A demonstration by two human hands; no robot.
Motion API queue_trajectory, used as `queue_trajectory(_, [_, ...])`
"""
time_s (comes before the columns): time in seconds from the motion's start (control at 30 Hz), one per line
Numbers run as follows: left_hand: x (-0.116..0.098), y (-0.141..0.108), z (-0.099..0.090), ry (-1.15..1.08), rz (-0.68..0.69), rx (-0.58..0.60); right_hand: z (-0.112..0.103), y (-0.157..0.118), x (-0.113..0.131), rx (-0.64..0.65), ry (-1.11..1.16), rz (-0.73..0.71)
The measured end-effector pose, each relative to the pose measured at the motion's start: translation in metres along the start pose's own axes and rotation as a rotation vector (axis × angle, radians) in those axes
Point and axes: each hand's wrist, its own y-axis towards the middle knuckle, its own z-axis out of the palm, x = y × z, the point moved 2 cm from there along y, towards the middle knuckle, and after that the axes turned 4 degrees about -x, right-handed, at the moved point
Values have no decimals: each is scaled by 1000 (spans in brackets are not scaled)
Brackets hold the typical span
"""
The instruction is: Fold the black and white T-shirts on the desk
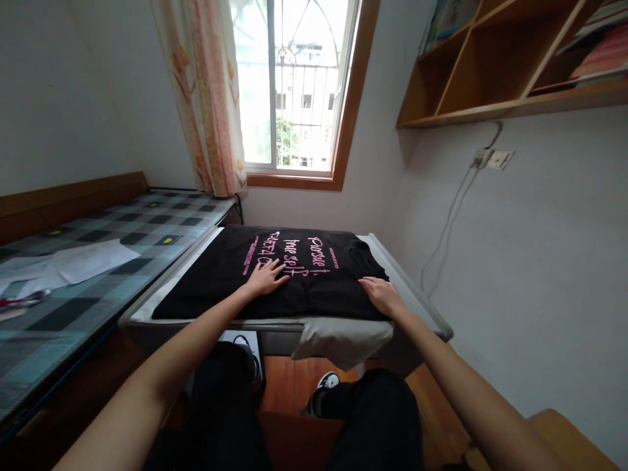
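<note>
A black T-shirt [333, 294] with pink lettering lies flat across a table [426, 307], its neckline toward the right. My left hand [266, 277] rests on the shirt beside the lettering, palm down with the fingers spread. Near the collar, my right hand [381, 294] lies on the shirt's right part, fingers stretched out and close together. Beneath the black shirt is a white cloth [343, 337], part of which hangs over the table's near edge.
A bed with a checked cover [88, 288] stands at the left, with papers [93, 261] on it. Behind the table are a window and a patterned curtain [210, 98]. Wooden shelves [495, 59] hang at the upper right, above a socket with cables.
</note>
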Motion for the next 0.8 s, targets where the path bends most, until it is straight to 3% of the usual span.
queue_trajectory(0.17, [68, 18, -19, 91, -137, 64, -8, 43, 8, -122, 9, 23])
queue_trajectory(0.3, [96, 18, -18, 96, -141, 65, 7, 68, 23, -74, 52, -43])
queue_trajectory(0.5, [103, 7, -11, 99, -113, -4, 31, 71, 28, -36, -33, -40])
queue_trajectory(0.8, [96, 8, -17, 87, -115, 3, 15, 90, 30, -24, -144, -81])
